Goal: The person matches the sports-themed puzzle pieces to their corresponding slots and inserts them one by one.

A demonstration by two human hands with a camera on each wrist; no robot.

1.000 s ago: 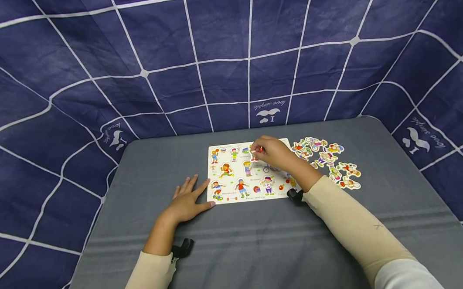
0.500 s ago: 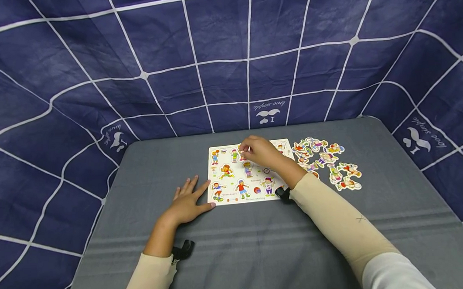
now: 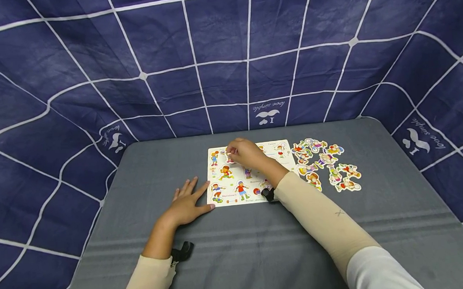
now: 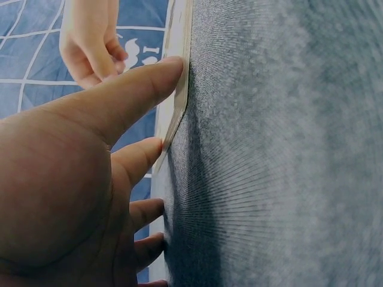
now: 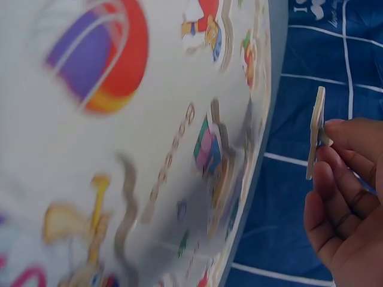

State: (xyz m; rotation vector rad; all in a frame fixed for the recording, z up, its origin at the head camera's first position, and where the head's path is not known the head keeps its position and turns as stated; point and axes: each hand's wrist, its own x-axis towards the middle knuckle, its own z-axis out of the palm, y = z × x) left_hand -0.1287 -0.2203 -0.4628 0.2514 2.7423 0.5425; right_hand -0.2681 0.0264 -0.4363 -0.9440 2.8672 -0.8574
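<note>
A white wooden puzzle board [image 3: 238, 174] printed with cartoon children at sports lies on the grey table. My left hand [image 3: 185, 206] rests spread at its left edge; in the left wrist view the thumb [image 4: 164, 72] and index fingertip touch the board's side. My right hand [image 3: 247, 154] pinches a thin wooden puzzle piece [image 5: 315, 133] between thumb and fingers, seen edge-on in the right wrist view. That piece hangs above the board's upper left, clear of its surface. The right forearm covers part of the board's right side.
Several loose cut-out puzzle pieces [image 3: 326, 158] lie in a cluster to the right of the board. A dark blue cloth [image 3: 220, 84] with white grid lines rises behind and beside the grey table [image 3: 236, 244].
My right hand has moved left across the board's upper part with the puzzle piece still pinched, uncovering figures on the right side. The left hand has stayed in place.
</note>
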